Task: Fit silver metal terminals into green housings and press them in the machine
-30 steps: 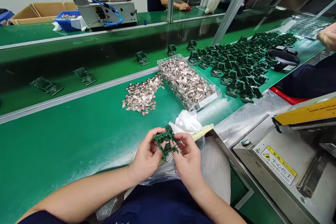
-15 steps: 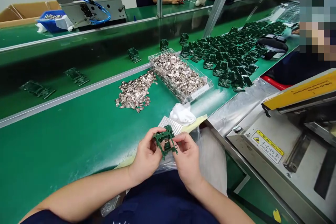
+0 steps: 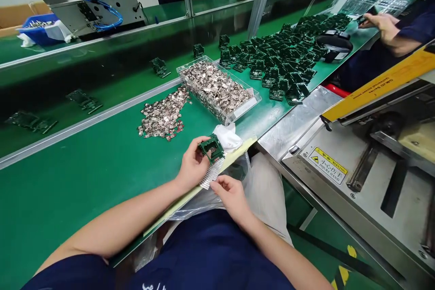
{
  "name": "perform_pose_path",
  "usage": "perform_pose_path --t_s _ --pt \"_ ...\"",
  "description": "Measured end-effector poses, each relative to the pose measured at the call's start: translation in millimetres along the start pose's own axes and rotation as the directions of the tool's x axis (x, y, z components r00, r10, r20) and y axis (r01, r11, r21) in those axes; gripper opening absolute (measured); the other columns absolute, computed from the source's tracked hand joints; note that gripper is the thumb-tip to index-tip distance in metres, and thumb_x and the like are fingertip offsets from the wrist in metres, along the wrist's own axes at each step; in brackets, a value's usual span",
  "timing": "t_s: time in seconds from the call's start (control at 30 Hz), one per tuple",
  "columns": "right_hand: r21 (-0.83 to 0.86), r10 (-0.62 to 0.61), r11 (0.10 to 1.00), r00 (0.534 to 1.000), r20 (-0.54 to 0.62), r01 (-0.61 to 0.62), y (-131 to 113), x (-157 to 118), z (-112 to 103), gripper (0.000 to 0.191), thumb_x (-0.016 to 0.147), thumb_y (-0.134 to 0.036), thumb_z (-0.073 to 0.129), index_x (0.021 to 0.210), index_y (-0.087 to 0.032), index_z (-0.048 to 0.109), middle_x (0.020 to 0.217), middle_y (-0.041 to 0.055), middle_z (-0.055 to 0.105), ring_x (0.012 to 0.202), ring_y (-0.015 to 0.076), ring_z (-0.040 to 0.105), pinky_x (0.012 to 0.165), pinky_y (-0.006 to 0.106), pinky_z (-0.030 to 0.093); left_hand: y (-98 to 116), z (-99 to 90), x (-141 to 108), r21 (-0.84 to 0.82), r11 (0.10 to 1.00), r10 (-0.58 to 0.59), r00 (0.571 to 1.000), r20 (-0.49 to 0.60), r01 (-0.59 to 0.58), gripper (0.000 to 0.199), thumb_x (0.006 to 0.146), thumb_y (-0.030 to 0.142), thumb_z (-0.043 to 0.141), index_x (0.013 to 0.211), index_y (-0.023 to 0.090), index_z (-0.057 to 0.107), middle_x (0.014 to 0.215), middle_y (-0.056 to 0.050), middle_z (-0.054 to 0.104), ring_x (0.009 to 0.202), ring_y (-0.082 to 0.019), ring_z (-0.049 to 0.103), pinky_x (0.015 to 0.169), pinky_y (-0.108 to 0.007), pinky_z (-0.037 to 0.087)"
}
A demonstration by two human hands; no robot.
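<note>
My left hand [image 3: 193,164] grips a dark green plastic frame [image 3: 211,148] by its side, with the white cloth [image 3: 228,137] just beyond it. A perforated silver metal strip [image 3: 212,173] runs down from under the frame. My right hand [image 3: 230,197] sits lower, its fingertips pinching the strip's bottom end. Below both hands lie a pale yellow sheet [image 3: 204,181] and a plastic bag [image 3: 207,206].
A transparent tray [image 3: 234,108] of metal pieces, a loose pile [image 3: 163,115] and many green frames [image 3: 275,63] lie on the green belt. A co-worker's hand [image 3: 380,22] is at upper right. A steel machine [image 3: 353,176] stands to my right.
My right hand has let go of the green frame and dropped lower, now holding the strip's end. The frame has turned in my left hand. The view has shifted, and a co-worker's hand shows at upper right.
</note>
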State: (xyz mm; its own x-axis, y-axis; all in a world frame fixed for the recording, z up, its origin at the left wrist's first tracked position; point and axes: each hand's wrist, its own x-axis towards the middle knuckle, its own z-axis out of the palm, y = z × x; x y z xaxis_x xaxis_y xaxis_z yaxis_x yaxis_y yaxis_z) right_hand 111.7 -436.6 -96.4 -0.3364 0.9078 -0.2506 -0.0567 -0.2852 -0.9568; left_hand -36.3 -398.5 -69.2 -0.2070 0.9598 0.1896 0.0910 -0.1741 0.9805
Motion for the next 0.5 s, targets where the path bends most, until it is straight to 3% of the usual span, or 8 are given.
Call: perform_pose_path --t_s 0.27,0.5 --pt "-0.027 -0.207 0.978 0.974 -0.094 0.206 19 -1 13 0.031 0.089 -0.044 0.058 0.074 -0.017 0.06 0.067 0.0001 0.053 0.063 0.0148 0.048 0.06 0.026 0.04 1 7.0 -6 0.006 0.999 -0.034 0.997 0.064 0.033 0.033 0.085 0.032 0.062 0.115 0.019 0.054 0.094 -0.004 0.062 0.079 -0.014 0.06 0.073 -0.027 0.054" --pt "-0.157 -0.266 0.954 0.962 -0.058 0.254 29 3 12 0.035 0.09 -0.044 0.048 0.067 -0.019 0.056 0.068 0.0019 0.054 0.067 0.0168 0.05 0.066 0.029 0.042 1 9.0 -2 -0.031 0.999 -0.034 0.998 0.057 0.036 0.035 0.084 0.034 0.065 0.113 0.018 0.054 0.096 -0.005 0.062 0.082 -0.014 0.06 0.076 -0.028 0.055"
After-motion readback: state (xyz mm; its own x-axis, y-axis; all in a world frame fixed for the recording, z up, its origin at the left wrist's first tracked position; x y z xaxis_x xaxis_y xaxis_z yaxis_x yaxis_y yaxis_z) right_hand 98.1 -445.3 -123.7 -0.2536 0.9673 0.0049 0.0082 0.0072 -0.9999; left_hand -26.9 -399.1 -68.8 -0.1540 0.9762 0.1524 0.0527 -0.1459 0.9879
